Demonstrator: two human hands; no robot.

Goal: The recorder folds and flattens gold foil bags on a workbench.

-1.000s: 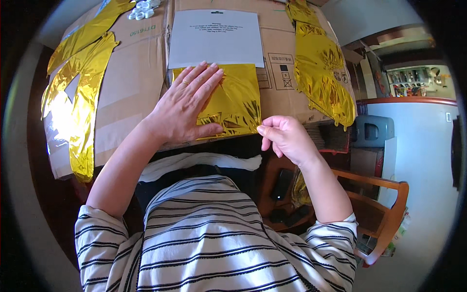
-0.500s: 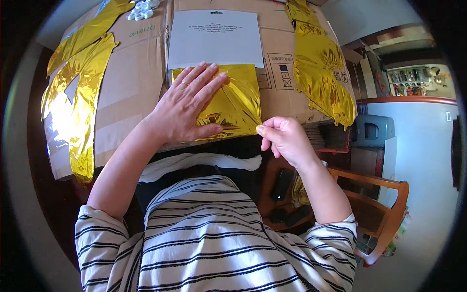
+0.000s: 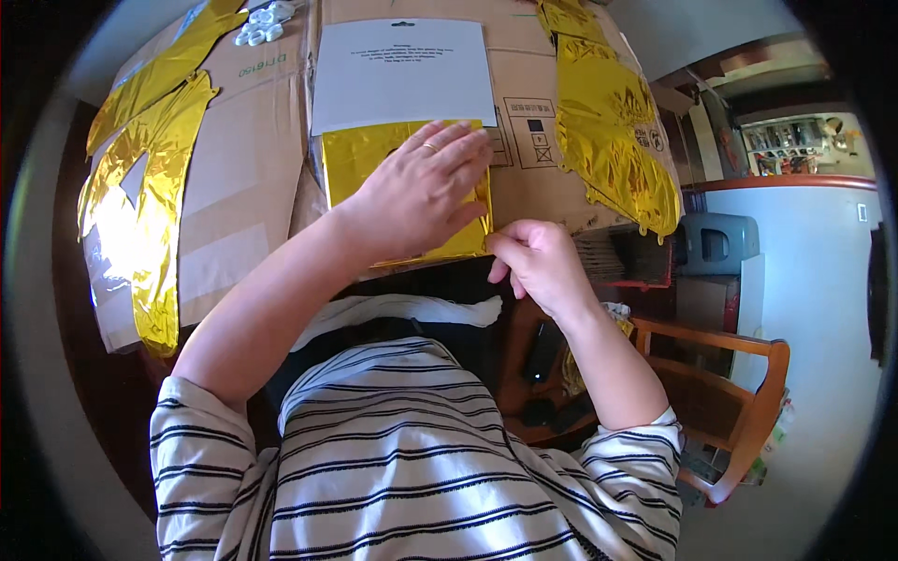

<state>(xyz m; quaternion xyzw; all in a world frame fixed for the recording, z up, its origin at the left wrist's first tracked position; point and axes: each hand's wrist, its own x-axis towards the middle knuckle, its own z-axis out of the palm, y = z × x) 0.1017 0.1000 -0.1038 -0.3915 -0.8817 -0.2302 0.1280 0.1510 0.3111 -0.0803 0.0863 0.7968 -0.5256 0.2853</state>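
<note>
From the person's head, the left one of two fisheye cameras looks steeply down over the striped shirt, the left fingers and right fingers near mid-view, the cardboard surface ahead, and a pale wall curving at right.

Black-printed white card, symbols on cardboard

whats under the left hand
Gold foil shows around the left hand, so it seems to rest on the foil; whatever lies directly beneath is covered.
</note>
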